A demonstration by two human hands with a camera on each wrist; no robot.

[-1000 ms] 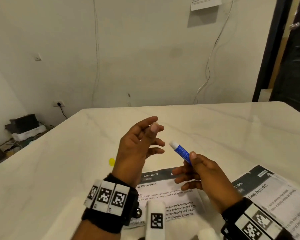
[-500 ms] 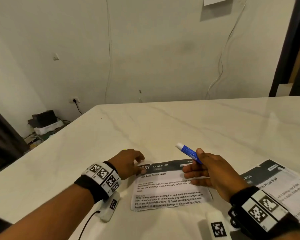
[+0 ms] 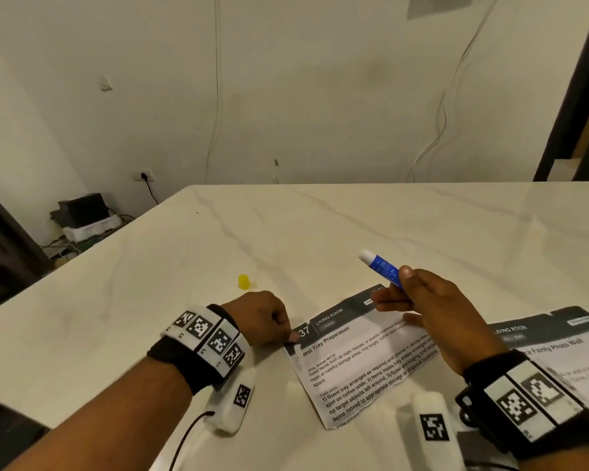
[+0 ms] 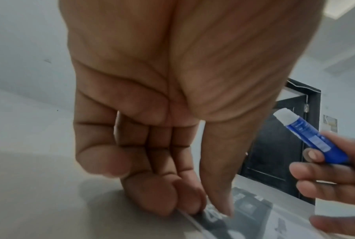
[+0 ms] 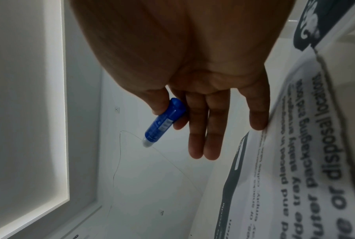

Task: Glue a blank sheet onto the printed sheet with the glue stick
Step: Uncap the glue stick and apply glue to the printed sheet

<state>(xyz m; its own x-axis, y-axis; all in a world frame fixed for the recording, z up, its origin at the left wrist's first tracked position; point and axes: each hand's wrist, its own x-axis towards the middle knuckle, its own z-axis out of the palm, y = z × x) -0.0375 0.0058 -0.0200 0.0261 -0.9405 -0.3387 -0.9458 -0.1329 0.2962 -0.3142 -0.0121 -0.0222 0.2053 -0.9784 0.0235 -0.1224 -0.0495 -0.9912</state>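
While the right hand (image 3: 432, 311) holds the glue stick (image 3: 381, 268) up off the table (image 3: 354, 226), thumb and forefinger pinched on the blue barrel's lower end w/ the white uncapped tip pointing up and far-left, the other fingers hang straight, the little finger touching the printed sheet (image 3: 364, 358). That sheet lies flat at the near centre, text up. The left hand (image 3: 262, 317) is curled at its near-left corner, fingertips (image 4: 185, 203) and thumb down on the paper edge; whether it pins or pinches the corner I can't tell. A yellow cap (image 3: 243, 281) sits on the table just beyond the left hand. A second printed page (image 3: 558, 341) lies at the near right; no blank sheet is clearly in view.

Handling, my guess: paper is thin, light, floppy, torn along the near edge, so it'll slide and crumple under a dragged stick. Hold it flat near a corner, stroke away from that hold. Stick is light and rigid; grip mid-barrel, tip down, light pressure.
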